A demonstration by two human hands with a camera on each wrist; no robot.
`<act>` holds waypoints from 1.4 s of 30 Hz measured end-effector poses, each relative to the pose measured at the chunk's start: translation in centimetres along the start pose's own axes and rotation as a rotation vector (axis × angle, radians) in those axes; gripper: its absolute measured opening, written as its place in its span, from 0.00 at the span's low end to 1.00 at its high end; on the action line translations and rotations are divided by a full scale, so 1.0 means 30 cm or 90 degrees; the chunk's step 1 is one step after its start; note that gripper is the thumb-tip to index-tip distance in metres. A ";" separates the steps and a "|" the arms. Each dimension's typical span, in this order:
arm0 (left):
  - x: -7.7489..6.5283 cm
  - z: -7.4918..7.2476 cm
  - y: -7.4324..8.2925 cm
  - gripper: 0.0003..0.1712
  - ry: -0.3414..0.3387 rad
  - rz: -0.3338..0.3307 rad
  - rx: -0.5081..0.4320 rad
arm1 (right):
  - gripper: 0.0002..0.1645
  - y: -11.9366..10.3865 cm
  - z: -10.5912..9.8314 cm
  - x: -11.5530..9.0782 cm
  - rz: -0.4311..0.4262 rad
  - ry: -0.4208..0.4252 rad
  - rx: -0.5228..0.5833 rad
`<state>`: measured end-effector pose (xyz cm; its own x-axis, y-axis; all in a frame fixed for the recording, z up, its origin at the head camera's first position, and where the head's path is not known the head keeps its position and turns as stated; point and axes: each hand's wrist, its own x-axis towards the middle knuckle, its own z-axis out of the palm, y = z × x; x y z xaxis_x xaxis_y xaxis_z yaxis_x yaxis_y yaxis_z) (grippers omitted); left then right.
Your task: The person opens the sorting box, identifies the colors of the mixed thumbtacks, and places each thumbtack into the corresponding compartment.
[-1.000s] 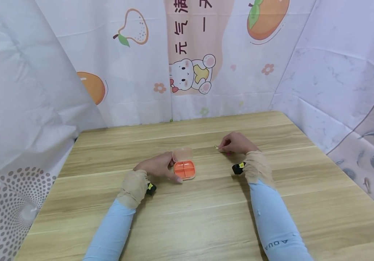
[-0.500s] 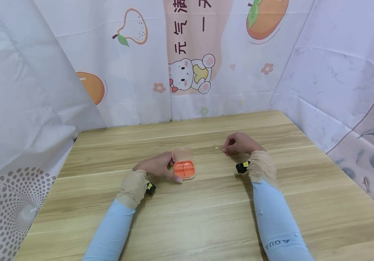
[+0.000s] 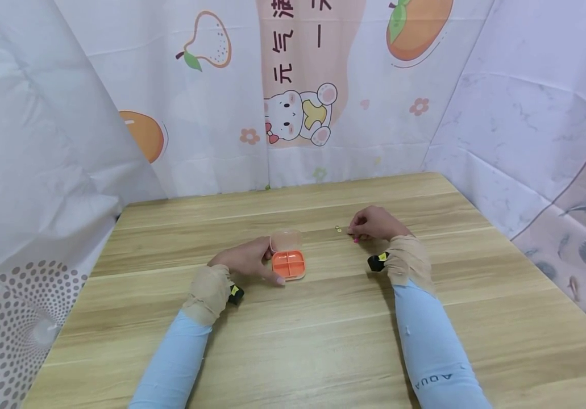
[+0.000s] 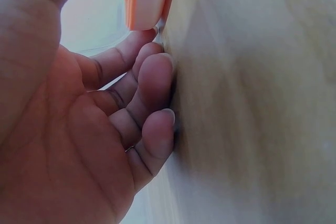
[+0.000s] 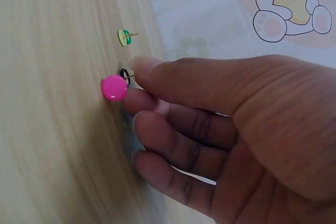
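Observation:
A small orange pill box (image 3: 289, 265) with a four-way divided tray lies on the table, its see-through lid (image 3: 286, 241) hinged back. My left hand (image 3: 244, 258) holds it from the left, thumb at the near corner and fingers by the lid hinge. Farther right, my right hand (image 3: 373, 222) has its thumb and index finger at a black-rimmed thumbtack (image 5: 125, 76) and appears to pinch it by its gold pin. A pink thumbtack (image 5: 114, 87) sits right beside those fingertips. Just beyond lie a yellow thumbtack (image 5: 122, 38) and a green thumbtack (image 5: 128, 36), pins up.
The wood-grain table (image 3: 293, 341) spreads around both arms. A printed curtain (image 3: 195, 113) hangs at its back edge, and more cloth (image 3: 553, 142) hangs along the right side. Each wrist carries a small black camera (image 3: 377, 262).
My right hand has drawn back to the right from the green and yellow thumbtacks to the black one beside the pink one. The left hand and pill box stay in place.

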<state>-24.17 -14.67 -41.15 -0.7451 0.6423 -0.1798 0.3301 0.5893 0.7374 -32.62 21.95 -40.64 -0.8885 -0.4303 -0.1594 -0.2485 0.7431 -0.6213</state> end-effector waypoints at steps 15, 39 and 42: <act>-0.007 0.004 0.008 0.37 0.013 -0.035 0.004 | 0.12 0.013 0.007 -0.002 0.015 0.021 0.067; -0.005 -0.002 0.003 0.36 0.010 -0.022 0.010 | 0.23 0.049 -0.010 0.008 -0.078 -0.352 1.157; -0.007 -0.002 0.004 0.37 0.007 -0.021 0.010 | 0.21 0.026 -0.018 -0.002 -0.076 -0.235 1.039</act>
<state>-24.02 -14.76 -40.99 -0.7625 0.6165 -0.1962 0.3142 0.6180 0.7206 -32.98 22.84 -40.70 -0.7046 -0.7065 -0.0672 0.5403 -0.4727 -0.6961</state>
